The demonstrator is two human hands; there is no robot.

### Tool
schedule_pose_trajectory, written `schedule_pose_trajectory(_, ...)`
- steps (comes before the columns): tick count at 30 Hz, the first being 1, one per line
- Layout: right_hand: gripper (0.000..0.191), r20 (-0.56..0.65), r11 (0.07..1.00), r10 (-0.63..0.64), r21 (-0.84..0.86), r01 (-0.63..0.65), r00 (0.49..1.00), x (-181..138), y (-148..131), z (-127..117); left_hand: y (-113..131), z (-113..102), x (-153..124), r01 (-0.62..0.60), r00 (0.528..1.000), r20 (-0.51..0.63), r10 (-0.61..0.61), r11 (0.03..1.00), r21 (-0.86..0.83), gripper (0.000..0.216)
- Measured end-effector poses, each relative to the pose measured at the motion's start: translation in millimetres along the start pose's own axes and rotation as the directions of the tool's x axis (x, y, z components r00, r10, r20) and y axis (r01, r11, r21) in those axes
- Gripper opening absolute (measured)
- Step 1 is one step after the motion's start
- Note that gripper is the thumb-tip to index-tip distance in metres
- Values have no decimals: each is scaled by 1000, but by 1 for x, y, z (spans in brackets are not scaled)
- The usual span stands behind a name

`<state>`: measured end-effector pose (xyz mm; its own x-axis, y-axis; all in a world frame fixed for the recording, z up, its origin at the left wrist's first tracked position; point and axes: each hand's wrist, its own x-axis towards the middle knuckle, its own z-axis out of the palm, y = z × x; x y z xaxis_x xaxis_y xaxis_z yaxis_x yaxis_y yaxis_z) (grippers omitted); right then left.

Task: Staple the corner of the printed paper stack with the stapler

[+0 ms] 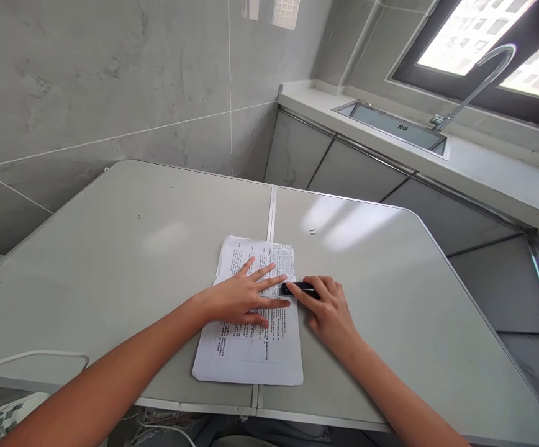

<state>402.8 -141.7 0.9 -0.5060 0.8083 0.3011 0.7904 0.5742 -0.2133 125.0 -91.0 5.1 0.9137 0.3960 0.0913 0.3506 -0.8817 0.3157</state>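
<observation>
A stack of printed paper sheets (pixel 255 360) lies across the seam of the folding table. My left hand (pixel 246 295) rests flat on the sheets with its fingers spread. At the right edge of the paper sits a black stapler (pixel 302 288), its front end over the sheets. My right hand (pixel 328 304) is closed round the stapler, with the index finger stretched along its top toward the front end. The stapler's rear part is hidden under that hand.
The pale table (pixel 390 292) has small staples (pixel 313 231) lying beyond the stapler. A white cable (pixel 31 354) crosses its left front edge. Behind are a tiled wall (pixel 111 74), a counter (pixel 497 174) with a sink (pixel 390 127), and a curved faucet (pixel 479 87).
</observation>
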Motion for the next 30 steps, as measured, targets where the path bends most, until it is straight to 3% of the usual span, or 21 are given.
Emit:
schedule_pose_trajectory(3, 83, -9, 1000, -6, -18, 6, 1000, 0, 1, 1, 0, -1, 0, 5, 1000, 1, -5, 1000, 10, 61)
schedule_pose_trajectory(8, 62, -7, 985, -10, 172, 11, 1000, 2, 16, -6, 0, -5, -1, 3, 1000, 11, -3, 1000, 18, 66)
schedule_pose_trajectory(11, 49, -37, 965, 68, 254, -57, 997, 2, 29, -10, -2, -5, -1, 4, 1000, 19, -4, 1000, 25, 76)
schedule_pose_trajectory(15, 34, -119, 954, 217, 234, -185, 969, -1, 51, -12, -3, -5, -1, 11, 999, 30, -12, 999, 46, 80)
schedule_pose_trajectory(21, 34, -94, 928, 324, 226, -297, 941, -8, 73, -11, 3, -12, 2, 39, 996, 80, -40, 999, 6, 75)
schedule_pose_trajectory(23, 30, -143, 927, 341, 214, -307, 929, -9, 68, -12, 0, -23, 1, 75, 997, 25, -75, 997, -28, 73)
schedule_pose_trajectory(25, 27, -234, 931, 346, 202, -302, 909, -5, 55, -14, -12, -39, -3, 156, 978, -123, -168, 982, -102, 62)
schedule_pose_trajectory(26, 28, -279, 930, 351, 215, -298, 894, -1, 44, -15, -21, -47, -7, 205, 942, -232, -241, 964, -172, 52)
schedule_pose_trajectory(27, 29, -310, 925, 359, 246, -291, 880, 5, 31, -15, -32, -54, -11, 239, 876, -351, -331, 930, -279, 43)
schedule_pose_trajectory(28, 31, -323, 915, 370, 291, -280, 871, 13, 16, -14, -44, -60, -17, 241, 782, -456, -426, 880, -409, 38)
schedule_pose_trajectory(30, 35, -283, 882, 375, 401, -246, 883, 34, -18, -7, -69, -63, -30, 128, 532, -572, -625, 727, -675, 41)
